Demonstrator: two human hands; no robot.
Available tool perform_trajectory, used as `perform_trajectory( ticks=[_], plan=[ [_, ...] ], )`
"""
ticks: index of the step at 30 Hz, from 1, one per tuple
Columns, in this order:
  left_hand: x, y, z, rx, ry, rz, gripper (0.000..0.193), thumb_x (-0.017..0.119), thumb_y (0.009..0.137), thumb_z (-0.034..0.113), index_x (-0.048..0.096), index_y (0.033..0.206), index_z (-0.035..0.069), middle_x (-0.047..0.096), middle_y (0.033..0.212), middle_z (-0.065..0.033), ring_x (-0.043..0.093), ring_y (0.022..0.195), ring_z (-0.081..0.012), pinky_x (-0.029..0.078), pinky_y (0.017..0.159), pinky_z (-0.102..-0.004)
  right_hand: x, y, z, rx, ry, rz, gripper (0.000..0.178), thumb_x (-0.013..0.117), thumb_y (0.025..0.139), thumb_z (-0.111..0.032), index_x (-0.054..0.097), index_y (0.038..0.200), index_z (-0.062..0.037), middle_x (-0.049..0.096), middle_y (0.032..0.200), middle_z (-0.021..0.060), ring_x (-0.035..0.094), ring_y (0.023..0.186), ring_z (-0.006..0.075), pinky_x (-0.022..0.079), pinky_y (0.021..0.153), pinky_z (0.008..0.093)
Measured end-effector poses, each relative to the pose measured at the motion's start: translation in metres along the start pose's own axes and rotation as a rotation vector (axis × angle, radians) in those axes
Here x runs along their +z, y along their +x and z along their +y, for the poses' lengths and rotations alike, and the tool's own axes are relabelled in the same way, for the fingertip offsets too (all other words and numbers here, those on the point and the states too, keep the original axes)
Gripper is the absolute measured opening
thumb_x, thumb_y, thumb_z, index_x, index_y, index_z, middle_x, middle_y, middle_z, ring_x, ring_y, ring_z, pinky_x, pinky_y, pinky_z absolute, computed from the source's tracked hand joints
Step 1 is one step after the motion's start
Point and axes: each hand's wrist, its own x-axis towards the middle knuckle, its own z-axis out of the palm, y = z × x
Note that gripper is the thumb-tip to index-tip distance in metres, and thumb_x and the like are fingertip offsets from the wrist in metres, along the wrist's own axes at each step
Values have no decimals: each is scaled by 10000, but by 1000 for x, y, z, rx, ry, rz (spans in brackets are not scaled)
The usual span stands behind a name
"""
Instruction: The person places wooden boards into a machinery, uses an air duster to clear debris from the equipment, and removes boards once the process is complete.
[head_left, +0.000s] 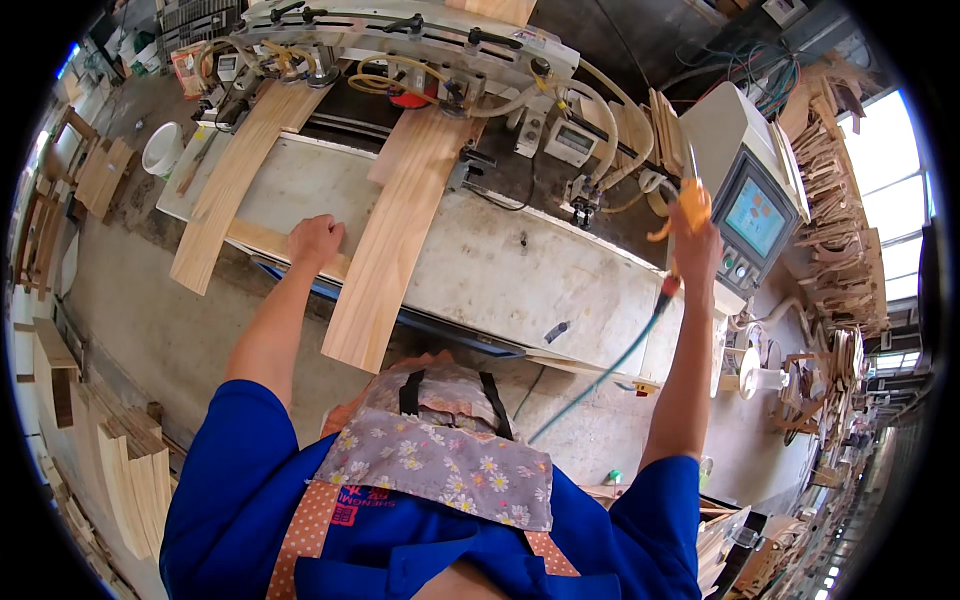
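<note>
My right hand point(698, 245) is wrapped round an orange air blow gun point(692, 203) with a thin metal nozzle, held up in front of the control screen. From the gun's lower end a teal air hose point(625, 355) runs down toward my body. My left hand point(316, 242) is closed in a fist and leans on the near edge of the pale machine table point(520, 260), with nothing visible in it. Either side of that fist lies a long wooden board, the left board point(232, 190) and the right board point(395, 240), both jutting over the near edge.
Across the back runs a machine beam point(420, 38) with clamps, gauges and yellowish hoses. A control box with a lit touch screen point(757, 215) stands at the right. On the floor are a white bucket point(162, 150) at far left and stacked wood point(135, 470) at lower left.
</note>
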Motion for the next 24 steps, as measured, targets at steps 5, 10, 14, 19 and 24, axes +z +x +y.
perform_trajectory(
  ticks=[5,10,14,19,24],
  plan=[
    [-5,-4,-4,-23,-13,-8,319,545,845,389,653,794,94,668,814,-149,631,794,-359,498,695,-463,41,86,-40,56,-95,30,671,573,771,-627,685,923,18,665,892,238,630,934,390,472,807,457],
    [3,0,-7,-21,8,7,306,527,832,375,665,785,106,669,817,-154,637,792,-357,512,699,-470,91,116,-47,114,-167,34,693,563,768,-634,650,1084,-24,649,1054,201,588,1039,382,452,879,473],
    [-4,-2,-4,-8,-11,19,305,521,829,366,661,754,105,670,797,-141,642,778,-344,514,697,-468,134,91,-28,-57,-291,78,510,589,846,-416,596,1160,-14,452,1354,156,402,1257,341,355,1012,420],
    [-9,-7,-5,-48,-23,-22,297,519,832,362,659,764,109,670,789,-127,638,787,-330,512,704,-455,159,60,13,-185,178,241,467,544,909,-304,522,1225,38,449,1341,210,393,1255,361,318,1043,412],
    [-12,-6,4,-16,-49,-32,303,514,835,359,662,775,102,669,793,-139,636,802,-333,507,722,-458,160,-33,128,88,-5,285,590,488,945,-436,447,1310,26,443,1356,235,399,1268,370,308,1063,433]
  ],
)
